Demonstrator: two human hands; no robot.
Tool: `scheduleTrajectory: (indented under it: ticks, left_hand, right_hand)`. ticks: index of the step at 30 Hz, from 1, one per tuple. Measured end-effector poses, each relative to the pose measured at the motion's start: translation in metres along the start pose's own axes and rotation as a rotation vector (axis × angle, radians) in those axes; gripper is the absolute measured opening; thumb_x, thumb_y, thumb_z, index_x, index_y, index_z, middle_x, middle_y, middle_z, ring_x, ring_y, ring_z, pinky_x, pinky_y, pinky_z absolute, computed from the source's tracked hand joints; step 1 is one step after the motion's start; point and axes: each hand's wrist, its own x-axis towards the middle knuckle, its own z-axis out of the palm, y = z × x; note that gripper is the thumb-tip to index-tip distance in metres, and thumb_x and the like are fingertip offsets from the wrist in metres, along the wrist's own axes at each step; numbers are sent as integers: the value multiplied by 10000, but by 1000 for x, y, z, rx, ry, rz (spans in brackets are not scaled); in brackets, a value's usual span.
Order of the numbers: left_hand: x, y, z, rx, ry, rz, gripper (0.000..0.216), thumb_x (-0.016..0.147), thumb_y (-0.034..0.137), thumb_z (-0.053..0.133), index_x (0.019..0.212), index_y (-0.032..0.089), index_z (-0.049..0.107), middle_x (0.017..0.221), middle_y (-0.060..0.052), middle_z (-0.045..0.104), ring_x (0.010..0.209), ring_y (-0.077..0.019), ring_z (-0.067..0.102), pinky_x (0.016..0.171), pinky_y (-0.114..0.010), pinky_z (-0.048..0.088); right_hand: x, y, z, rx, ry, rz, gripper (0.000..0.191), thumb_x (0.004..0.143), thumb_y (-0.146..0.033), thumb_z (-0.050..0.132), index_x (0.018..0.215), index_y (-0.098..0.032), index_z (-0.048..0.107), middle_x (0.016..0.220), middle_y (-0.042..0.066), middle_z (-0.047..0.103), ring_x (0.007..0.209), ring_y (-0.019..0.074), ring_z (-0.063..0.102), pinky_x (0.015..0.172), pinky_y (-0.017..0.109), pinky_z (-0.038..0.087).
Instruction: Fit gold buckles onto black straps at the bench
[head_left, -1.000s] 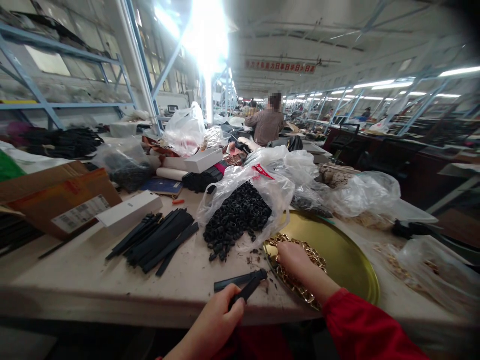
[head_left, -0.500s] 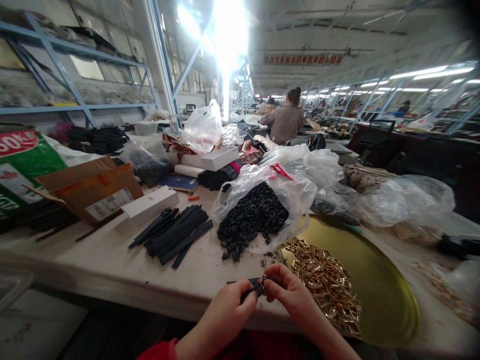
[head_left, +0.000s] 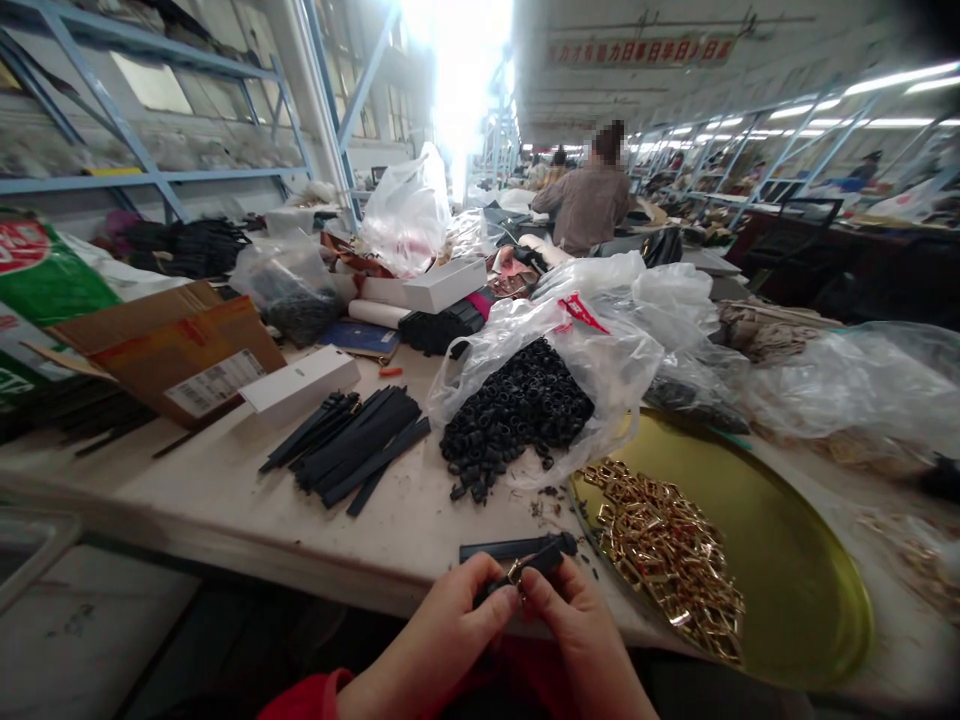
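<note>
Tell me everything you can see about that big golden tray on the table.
The tray looks round, smooth and shiny, yellow-gold, perhaps metal, with a narrow raised rim. It lies face up on the pale table, close to its near edge, beyond the person's right hand, which does not touch it. A heap of small gold-coloured metal-looking frames covers much of its left side. At its far left, a clear plastic bag seems to overlap the rim.

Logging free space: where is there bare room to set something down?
Bare: the tabletop between the black strips and its front edge; the right side of the tray, beside the gold metal pieces. Crowded: the far side, behind the plastic bag.
</note>
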Motion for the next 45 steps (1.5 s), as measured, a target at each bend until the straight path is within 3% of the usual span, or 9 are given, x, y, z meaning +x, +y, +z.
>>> scheduleTrajectory:
  ticks: [9,13,19,26,32,34,36,40,45]
  left_hand:
    - [0,-16,1,-169,-29,-78,245,776,397,511,748,154,489,647,23,538,543,-94,448,507,-202,334]
    - [-4,-23,-1,-160,25,-44,275,755,419,549,732,149,501,651,14,538,616,-128,496,567,-228,373]
    - [-13,-22,-2,-319,-44,-75,343,732,476,581,755,148,486,643,12,541,578,-117,487,540,-228,371]
    - [-17,-12,0,-430,-52,-113,402,641,513,647,701,148,489,571,26,530,497,-80,443,478,-194,335]
    - [-18,-10,0,-478,-68,-145,394,608,498,661,684,154,483,586,13,572,394,-44,400,431,-184,308]
    - [-18,-9,0,-472,-55,-150,377,608,486,648,666,164,459,558,27,550,386,-42,392,424,-180,297]
    - [-17,-9,0,-420,-19,-151,335,622,452,621,654,176,434,526,54,496,392,-44,369,415,-175,278]
    - [-17,-8,-3,-110,106,-72,206,669,336,548,619,170,437,557,54,435,525,-79,385,495,-189,315]
    - [-17,-9,-6,15,103,-38,150,714,292,494,647,162,460,618,38,459,610,-106,409,566,-206,339]
  right_hand:
    - [-9,0,10,391,-123,223,228,679,-421,703,772,-222,640,662,-5,638,562,134,560,579,260,461]
    - [-10,15,11,382,-209,185,343,628,-285,768,929,-219,617,801,5,664,653,147,595,626,273,453]
    - [-17,13,14,415,-276,272,296,636,-227,757,896,-186,622,705,-3,655,578,109,573,577,235,432]
    - [-25,-4,18,436,-208,323,241,594,-146,729,810,-163,623,629,-25,624,524,69,535,528,176,405]
    - [-26,6,18,365,-178,293,208,637,-173,701,811,-166,588,646,-34,591,520,61,496,520,179,391]
    - [-26,11,15,283,-175,222,210,657,-231,690,827,-176,579,666,-24,598,557,89,521,551,207,417]
    - [-26,15,12,107,-132,36,193,697,-294,656,841,-189,580,722,-2,614,644,132,553,615,246,444]
    - [-25,17,7,-360,-72,-318,117,752,-297,578,795,-195,615,749,19,602,703,167,548,653,259,444]
    - [-19,28,7,-301,-21,-240,198,765,-369,568,820,-179,583,720,32,634,657,181,574,608,274,468]
